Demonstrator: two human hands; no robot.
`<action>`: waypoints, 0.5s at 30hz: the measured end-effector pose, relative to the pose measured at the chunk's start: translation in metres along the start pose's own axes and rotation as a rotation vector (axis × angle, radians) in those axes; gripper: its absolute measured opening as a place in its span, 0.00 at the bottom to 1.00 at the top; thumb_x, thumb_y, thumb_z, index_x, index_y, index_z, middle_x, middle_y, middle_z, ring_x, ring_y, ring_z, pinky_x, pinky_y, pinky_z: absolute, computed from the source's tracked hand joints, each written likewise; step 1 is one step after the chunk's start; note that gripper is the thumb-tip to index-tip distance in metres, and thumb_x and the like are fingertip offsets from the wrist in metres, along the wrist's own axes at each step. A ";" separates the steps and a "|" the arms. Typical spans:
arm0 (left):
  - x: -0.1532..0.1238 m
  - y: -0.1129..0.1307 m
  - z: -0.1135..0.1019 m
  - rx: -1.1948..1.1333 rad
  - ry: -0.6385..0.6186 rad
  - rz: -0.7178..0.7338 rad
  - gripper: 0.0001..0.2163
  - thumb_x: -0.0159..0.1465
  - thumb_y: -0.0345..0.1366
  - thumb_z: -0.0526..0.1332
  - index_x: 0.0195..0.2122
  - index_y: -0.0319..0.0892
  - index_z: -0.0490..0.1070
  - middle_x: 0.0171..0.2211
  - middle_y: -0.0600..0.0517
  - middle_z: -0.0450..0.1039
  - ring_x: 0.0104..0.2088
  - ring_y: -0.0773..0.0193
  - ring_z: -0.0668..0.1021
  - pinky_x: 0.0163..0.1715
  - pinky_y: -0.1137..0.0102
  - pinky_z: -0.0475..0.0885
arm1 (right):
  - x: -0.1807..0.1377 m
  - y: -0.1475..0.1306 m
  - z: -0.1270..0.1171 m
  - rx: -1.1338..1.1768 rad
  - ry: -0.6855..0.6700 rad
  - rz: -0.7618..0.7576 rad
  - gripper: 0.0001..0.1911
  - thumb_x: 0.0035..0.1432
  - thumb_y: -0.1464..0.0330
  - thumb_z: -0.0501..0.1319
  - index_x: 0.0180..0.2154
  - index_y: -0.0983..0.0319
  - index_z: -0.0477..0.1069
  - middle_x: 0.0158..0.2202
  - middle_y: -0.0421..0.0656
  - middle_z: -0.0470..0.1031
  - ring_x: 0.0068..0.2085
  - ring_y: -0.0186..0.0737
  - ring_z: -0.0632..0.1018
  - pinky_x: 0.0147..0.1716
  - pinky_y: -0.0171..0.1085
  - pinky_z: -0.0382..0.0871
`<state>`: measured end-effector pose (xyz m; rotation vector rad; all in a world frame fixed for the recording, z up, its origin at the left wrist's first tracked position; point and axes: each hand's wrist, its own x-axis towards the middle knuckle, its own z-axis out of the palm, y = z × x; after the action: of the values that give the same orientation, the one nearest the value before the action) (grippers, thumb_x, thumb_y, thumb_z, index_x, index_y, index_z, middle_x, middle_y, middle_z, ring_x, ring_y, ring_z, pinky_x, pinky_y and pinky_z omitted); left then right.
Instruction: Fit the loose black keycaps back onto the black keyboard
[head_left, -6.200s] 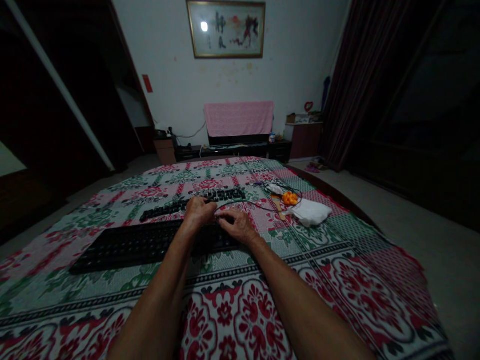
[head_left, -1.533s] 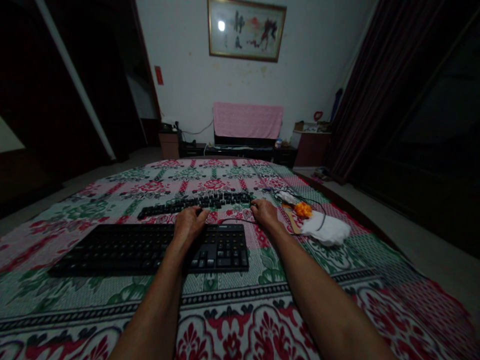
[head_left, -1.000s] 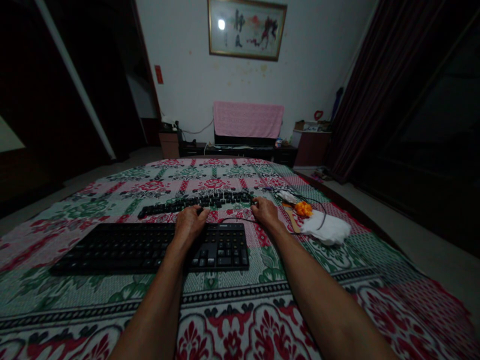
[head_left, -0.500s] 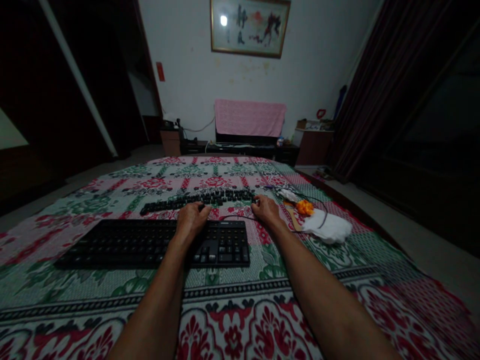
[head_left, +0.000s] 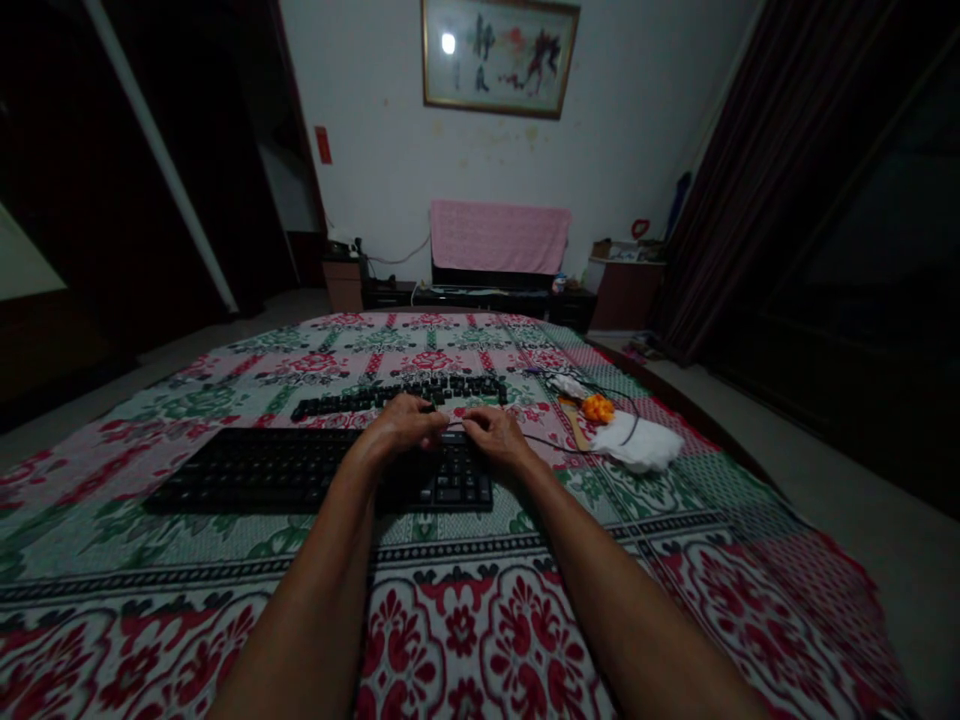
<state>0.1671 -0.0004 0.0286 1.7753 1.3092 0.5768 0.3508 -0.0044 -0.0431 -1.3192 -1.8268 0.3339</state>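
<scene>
A black keyboard [head_left: 262, 470] lies across the patterned cloth, with keys showing on its left part and number pad. Over its upper right part, my left hand [head_left: 401, 428] is closed, with a small dark piece at its fingertips too dim to name. My right hand [head_left: 496, 436] is pinched at the keyboard's top right corner, close to the left hand; whatever it holds is hidden. Behind the keyboard stretches a long row of loose black keycaps [head_left: 345, 404]. A thin black cable [head_left: 555, 444] runs from near the right hand toward the right.
Right of my hands lie a white cloth or tissue [head_left: 641, 445], an orange bunched item [head_left: 598, 408] and a smaller white piece [head_left: 568, 386]. The patterned cloth [head_left: 465, 570] covers the table. Beyond stand a low cabinet with a pink-draped screen [head_left: 499, 236] and a side cabinet [head_left: 625, 295].
My right hand has come from the right end of the keycap row to the keyboard's top right corner. My left hand has shifted right, nearer to it. The camera view has shifted slightly.
</scene>
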 end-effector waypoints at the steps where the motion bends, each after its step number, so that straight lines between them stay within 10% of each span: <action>1: -0.002 0.003 0.001 0.000 -0.014 -0.017 0.10 0.52 0.39 0.59 0.21 0.37 0.69 0.15 0.53 0.70 0.18 0.68 0.72 0.22 0.74 0.65 | -0.004 -0.002 0.002 0.009 0.010 -0.006 0.11 0.54 0.69 0.54 0.34 0.60 0.74 0.34 0.40 0.77 0.37 0.36 0.75 0.39 0.34 0.66; 15: -0.001 -0.001 0.033 0.313 0.081 -0.001 0.12 0.53 0.39 0.56 0.31 0.39 0.75 0.20 0.50 0.73 0.22 0.64 0.75 0.23 0.74 0.66 | -0.015 -0.004 0.006 -0.021 0.093 0.015 0.10 0.55 0.68 0.55 0.34 0.60 0.74 0.35 0.42 0.77 0.39 0.37 0.75 0.42 0.36 0.66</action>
<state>0.1913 -0.0131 0.0103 2.0202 1.5218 0.4665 0.3451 -0.0178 -0.0519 -1.3411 -1.7480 0.2573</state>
